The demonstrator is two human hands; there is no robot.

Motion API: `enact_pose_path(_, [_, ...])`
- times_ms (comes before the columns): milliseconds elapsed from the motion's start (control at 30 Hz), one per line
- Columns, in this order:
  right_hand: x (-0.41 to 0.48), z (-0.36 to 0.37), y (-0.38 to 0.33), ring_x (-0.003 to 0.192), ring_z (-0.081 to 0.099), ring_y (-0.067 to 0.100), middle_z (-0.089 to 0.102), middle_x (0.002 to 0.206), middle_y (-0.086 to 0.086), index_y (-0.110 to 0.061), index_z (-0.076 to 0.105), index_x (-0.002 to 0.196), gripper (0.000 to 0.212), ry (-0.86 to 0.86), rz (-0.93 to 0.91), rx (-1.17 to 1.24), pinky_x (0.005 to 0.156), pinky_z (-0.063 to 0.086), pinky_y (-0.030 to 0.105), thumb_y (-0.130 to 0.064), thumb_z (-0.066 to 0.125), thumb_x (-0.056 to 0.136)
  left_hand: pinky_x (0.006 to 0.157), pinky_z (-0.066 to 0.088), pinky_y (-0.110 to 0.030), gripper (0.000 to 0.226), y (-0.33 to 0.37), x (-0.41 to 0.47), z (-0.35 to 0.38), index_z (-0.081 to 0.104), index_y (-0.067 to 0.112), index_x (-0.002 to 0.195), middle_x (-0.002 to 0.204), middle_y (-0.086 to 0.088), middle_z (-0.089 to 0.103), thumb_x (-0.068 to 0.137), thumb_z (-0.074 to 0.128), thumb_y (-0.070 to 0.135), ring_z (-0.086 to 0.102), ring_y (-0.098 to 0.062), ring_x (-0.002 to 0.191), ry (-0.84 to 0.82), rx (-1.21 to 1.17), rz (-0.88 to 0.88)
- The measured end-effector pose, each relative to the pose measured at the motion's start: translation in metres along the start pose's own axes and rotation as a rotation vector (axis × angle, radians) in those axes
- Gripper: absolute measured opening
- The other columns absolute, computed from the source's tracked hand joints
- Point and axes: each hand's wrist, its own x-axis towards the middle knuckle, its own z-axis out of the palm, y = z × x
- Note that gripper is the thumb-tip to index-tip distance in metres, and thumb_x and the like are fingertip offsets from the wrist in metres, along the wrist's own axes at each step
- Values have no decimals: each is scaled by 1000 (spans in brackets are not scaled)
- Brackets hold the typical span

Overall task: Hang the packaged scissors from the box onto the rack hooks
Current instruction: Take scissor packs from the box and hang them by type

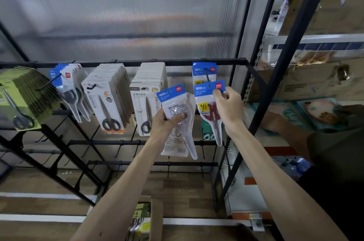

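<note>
Plainly, the clearest writing we find is the white "deli" on a red square, set in the corner of each blue header. We read it on the red-handled pack (208,91), on the turned pack (173,96) and on the hanging pack (204,71); the characters beside it are too soft to read. The red-handled pack is a clear pointed sleeve with a yellow warning sticker and red scissor handles showing through. The right hand (226,104) pinches its header at the right corner, fingers curled, and holds it just in front of the hook (206,76) on the rack bar (137,62); we cannot tell whether its hole is on the hook's tip. The hanging pack sits further back on that same hook. The left hand (167,122) grips the turned pack around its middle, thumb across the front, left of the hook and lower; we see small print and a barcode near its bottom edge. Further left along the bar hang white cards (107,100) with "SCISSORS" printed up the side and black handles below. The box (155,219) stands at the bottom of the view, with green-carded packs inside
</note>
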Motion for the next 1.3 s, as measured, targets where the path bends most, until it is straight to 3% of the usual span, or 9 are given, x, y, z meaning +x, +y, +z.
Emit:
enact_pose_path(133, [3, 0, 2, 87, 73, 11, 73, 101, 0, -13, 61, 109, 23, -14, 15, 29, 64, 57, 21, -33, 58, 100, 76, 49, -24, 29, -2, 2, 2, 68, 19, 111, 104, 2, 75, 85, 80, 15, 70, -15, 98, 0, 2, -7])
enact_pose_path(467, [16, 5, 10, 82, 68, 9, 69, 98, -3, -14, 62, 105, 19, 14, -13, -69, 66, 55, 23, -31, 57, 100, 75, 51, -20, 30, -5, 3, 6, 70, 18, 114, 103, 7, 76, 85, 80, 15, 70, -10, 97, -26, 10, 42])
enact_pose_path(600, [42, 12, 16, 80, 68, 18, 70, 86, 2, -10, 66, 90, 27, 15, 82, -79, 69, 54, 37, -35, 59, 98, 73, 48, -19, 26, -3, 3, 4, 69, 28, 104, 98, 13, 74, 85, 79, 13, 68, -4, 94, -3, 12, 35])
enact_pose_path(767, [76, 29, 9, 61, 54, 9, 60, 71, -1, -14, 62, 74, 31, -38, 195, 34, 49, 37, 18, -35, 63, 97, 77, 54, -29, 25, -5, 5, 2, 67, 24, 109, 102, 7, 76, 87, 78, 24, 71, -15, 93, -4, 56, 13])
enact_pose_path(967, [106, 42, 7, 68, 56, 10, 59, 72, -4, -14, 66, 83, 21, -30, 253, 45, 54, 39, 23, -31, 66, 95, 66, 55, -17, 23, -5, 2, -4, 67, 19, 106, 95, 3, 76, 87, 78, 15, 73, -10, 82, -23, 14, 3])
enact_pose_path(1100, [93, 39, 11, 98, 61, 20, 62, 101, 4, -6, 62, 113, 16, -68, 275, 19, 74, 46, 23, -11, 54, 101, 57, 51, -10, 18, -6, 0, -4, 66, 23, 100, 91, 9, 73, 88, 77, 15, 70, 3, 72, 1, 41, -13])
enact_pose_path(1167, [60, 36, 20, 103, 59, 20, 58, 110, 7, -3, 53, 123, 24, -31, 232, -31, 77, 46, 24, -13, 52, 101, 62, 51, -11, 21, -6, 0, -1, 65, 25, 103, 96, 13, 72, 89, 76, 14, 68, 3, 80, 33, 62, -12])
enact_pose_path(1233, [17, 37, 28, 94, 57, 19, 55, 104, 7, -5, 52, 113, 19, 6, 109, -118, 73, 46, 28, -18, 54, 99, 77, 53, -19, 26, -8, 2, 1, 64, 27, 107, 102, 13, 72, 88, 76, 13, 66, -1, 94, 59, 55, -13])
enact_pose_path(1300, [-18, 41, 34, 90, 54, 17, 53, 101, 3, -13, 51, 103, 18, -89, 2, -118, 78, 49, 31, -26, 61, 96, 81, 51, -24, 29, -9, 1, 5, 65, 28, 111, 105, 11, 72, 87, 77, 14, 66, -6, 99, 69, 61, 4])
